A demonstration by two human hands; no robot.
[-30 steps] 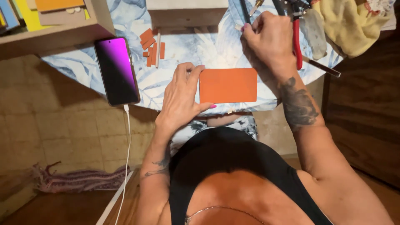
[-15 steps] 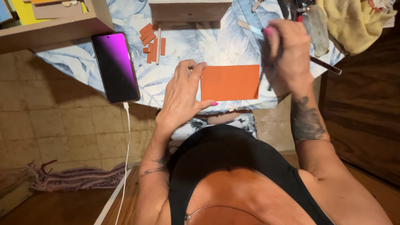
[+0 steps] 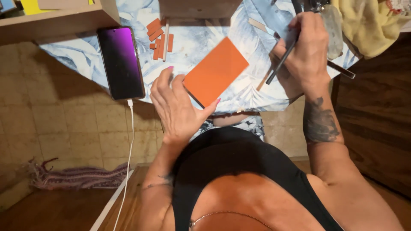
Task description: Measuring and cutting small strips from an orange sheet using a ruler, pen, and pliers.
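An orange rectangular sheet (image 3: 216,70) lies turned at an angle on the blue-and-white leaf-patterned table cover (image 3: 201,38). My left hand (image 3: 176,107) rests at its lower left corner, fingers spread, thumb tip touching the sheet's near edge. My right hand (image 3: 305,51) is to the right of the sheet and grips a thin dark pen-like tool (image 3: 281,62) that slants down to the left, its tip above the cover, just off the sheet's right corner.
A phone (image 3: 121,62) with a purple screen lies at the left on a white cable (image 3: 128,145). Several small orange strips (image 3: 158,38) lie behind the sheet. A yellow cloth (image 3: 368,23) is at the far right, a wooden shelf (image 3: 60,19) at the far left.
The orange sheet has been rotated from lying square to a diagonal. My right hand came down from the tools at the back, now holding the dark tool near the sheet.
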